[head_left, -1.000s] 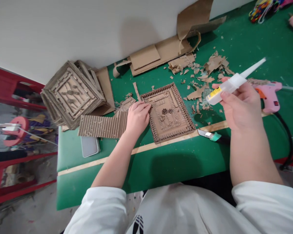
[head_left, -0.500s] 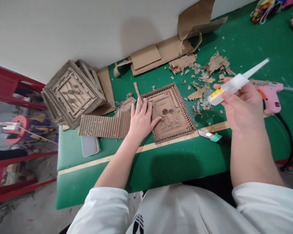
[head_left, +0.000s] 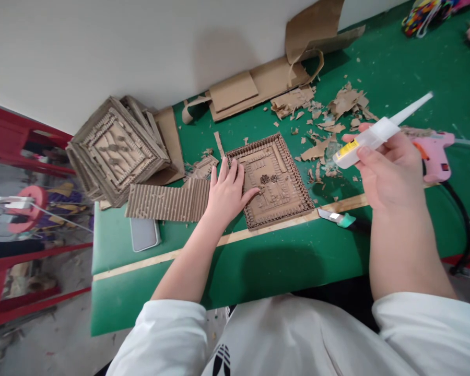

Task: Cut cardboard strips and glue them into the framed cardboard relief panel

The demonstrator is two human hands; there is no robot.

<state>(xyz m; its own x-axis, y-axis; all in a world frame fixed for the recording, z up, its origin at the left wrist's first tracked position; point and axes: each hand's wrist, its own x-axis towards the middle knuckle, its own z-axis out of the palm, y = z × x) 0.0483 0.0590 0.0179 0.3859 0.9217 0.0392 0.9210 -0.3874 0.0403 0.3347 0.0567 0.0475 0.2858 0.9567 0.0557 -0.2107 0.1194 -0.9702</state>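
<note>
My left hand (head_left: 227,190) lies flat with spread fingers on the left edge of a square cardboard panel (head_left: 268,201), which has a raised corrugated rim and small cardboard pieces inside. Under that wrist is the end of a corrugated cardboard strip (head_left: 166,201). Raised above the table's right side, my right hand (head_left: 391,169) is closed around a white translucent glue bottle (head_left: 370,140). Its long thin nozzle points up and to the right, and a yellow label shows on its body.
A utility knife (head_left: 339,218) lies right of the panel. Behind my right hand is a pink glue gun (head_left: 434,151) with a black cord. Torn cardboard scraps (head_left: 348,102) litter the back. Stacked cardboard panels (head_left: 117,149) and a phone (head_left: 144,235) are at left.
</note>
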